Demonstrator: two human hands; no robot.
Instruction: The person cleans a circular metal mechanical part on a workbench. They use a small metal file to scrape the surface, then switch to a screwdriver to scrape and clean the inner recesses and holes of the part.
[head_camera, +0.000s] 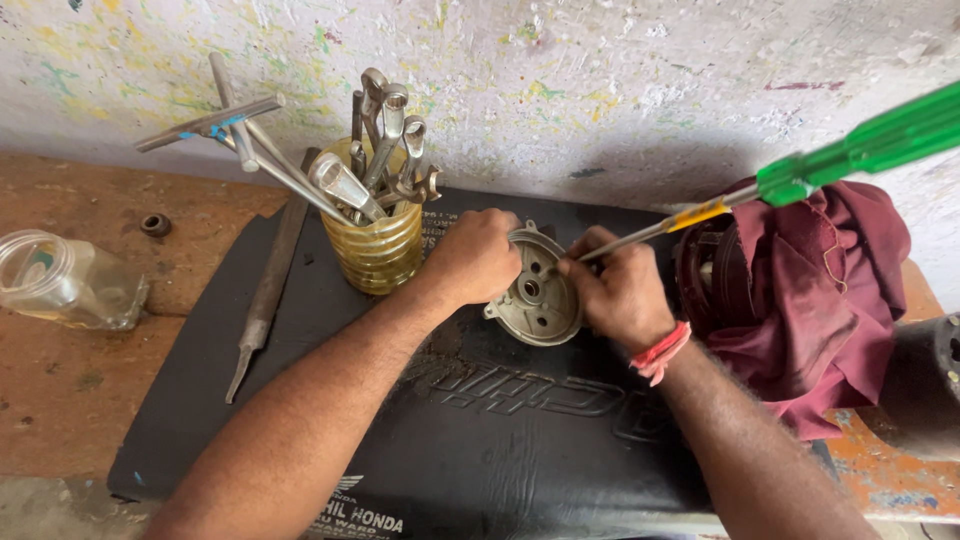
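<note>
From the head camera, I am looking down at my two hands meeting over a round grey metal cover plate (537, 290) that is standing tilted on the black rubber mat (480, 420). My left hand (476, 255) is closing its grip on the plate's upper left edge, fingers curled over the rim and steadying it. My right hand (622, 290) is closing its grip around the shaft of a long screwdriver (800, 175), low down near the tip, with the fingertips lying against the plate's right side. The screwdriver's steel shaft is slanting up and to the right, passing a yellow band and ending in a clear green handle near the upper right edge of the view. A pink-red thread band (660, 352) is circling my right wrist.

Just to the left of my left hand, an amber ribbed jar (378, 245) is standing on the mat, packed with spanners and T-handle wrenches (330, 150) that are fanning out of it. A long metal file (268, 290) is lying on the mat's left edge. Farther left, a clear plastic jar (65, 280) is lying on its side on the worn brown table (70, 390). To the right of my right hand, a maroon cloth (820, 290) is draping over a dark round part.
</note>
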